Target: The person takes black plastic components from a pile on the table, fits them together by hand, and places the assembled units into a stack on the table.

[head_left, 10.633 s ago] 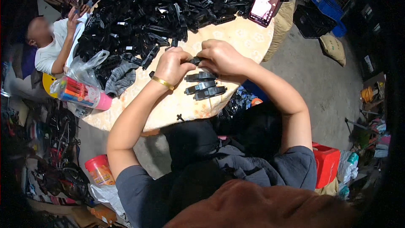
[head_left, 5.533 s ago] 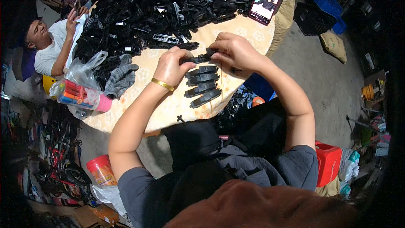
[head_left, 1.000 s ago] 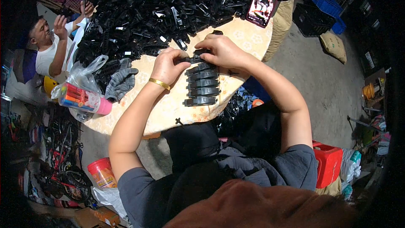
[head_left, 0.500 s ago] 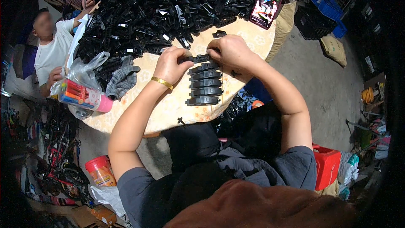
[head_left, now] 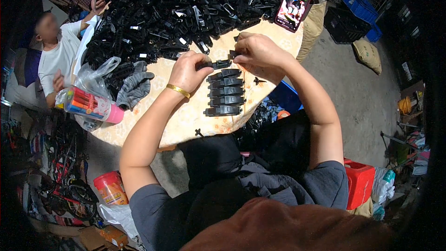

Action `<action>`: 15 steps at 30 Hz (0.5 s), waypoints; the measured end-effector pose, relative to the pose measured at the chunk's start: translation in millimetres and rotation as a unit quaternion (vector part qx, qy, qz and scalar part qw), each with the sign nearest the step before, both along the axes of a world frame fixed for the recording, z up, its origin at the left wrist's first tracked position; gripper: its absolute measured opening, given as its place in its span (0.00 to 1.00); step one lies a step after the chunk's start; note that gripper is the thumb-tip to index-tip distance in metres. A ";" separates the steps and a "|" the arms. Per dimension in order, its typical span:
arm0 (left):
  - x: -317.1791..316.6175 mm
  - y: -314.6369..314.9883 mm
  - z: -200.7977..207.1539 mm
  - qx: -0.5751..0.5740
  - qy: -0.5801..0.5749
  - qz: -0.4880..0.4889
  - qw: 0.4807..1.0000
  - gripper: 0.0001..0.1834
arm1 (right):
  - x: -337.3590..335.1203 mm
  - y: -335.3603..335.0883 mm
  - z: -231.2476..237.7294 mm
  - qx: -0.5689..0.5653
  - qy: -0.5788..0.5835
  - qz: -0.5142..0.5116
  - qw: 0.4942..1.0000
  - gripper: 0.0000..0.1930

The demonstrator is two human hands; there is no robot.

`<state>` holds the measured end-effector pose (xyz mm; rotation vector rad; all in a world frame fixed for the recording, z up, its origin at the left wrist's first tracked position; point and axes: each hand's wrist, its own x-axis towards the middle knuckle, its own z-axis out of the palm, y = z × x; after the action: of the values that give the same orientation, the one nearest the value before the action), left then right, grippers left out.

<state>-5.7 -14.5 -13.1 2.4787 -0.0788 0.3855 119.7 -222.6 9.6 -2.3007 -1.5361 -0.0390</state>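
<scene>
My left hand (head_left: 188, 70), with a gold-coloured bracelet at its wrist, is closed on the end of a long black plastic part (head_left: 220, 64). At that part's right end, my right hand (head_left: 261, 50) pinches a small dark piece (head_left: 232, 55), mostly covered by the fingers. Just below the hands, several similar black plastic parts (head_left: 226, 91) lie side by side in a column on the patterned tablecloth (head_left: 181, 120). Beyond them spreads a big heap of loose black plastic parts (head_left: 162, 14).
A phone (head_left: 293, 7) with a lit screen leans at the heap's right edge. Grey gloves (head_left: 134, 86) and a clear tub of coloured pens (head_left: 90, 104) lie at left. Another person (head_left: 58, 49) sits there, holding a phone. A red container (head_left: 358, 183) stands at lower right.
My right hand has shifted slightly up and its fingers have moved off the end of the long black part. My left hand stays put. The other person's lower hand has moved.
</scene>
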 end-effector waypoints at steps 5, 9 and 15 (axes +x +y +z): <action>0.9 0.7 -3.1 -0.005 -0.006 -0.004 1.000 0.11 | -11.9 7.4 -1.1 0.071 0.127 0.015 0.989 0.14; 0.1 0.5 -0.3 -0.008 0.003 -0.005 1.000 0.11 | -19.4 8.7 2.7 0.042 -0.009 0.035 0.998 0.12; 4.4 1.2 -5.8 -0.055 -0.017 -0.002 0.998 0.11 | -19.1 9.9 0.3 0.054 -0.015 0.037 0.998 0.13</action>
<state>-1.2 -13.3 -19.0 2.3629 -0.0747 0.4184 100.5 -212.7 9.9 -2.1678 -1.5909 -0.1338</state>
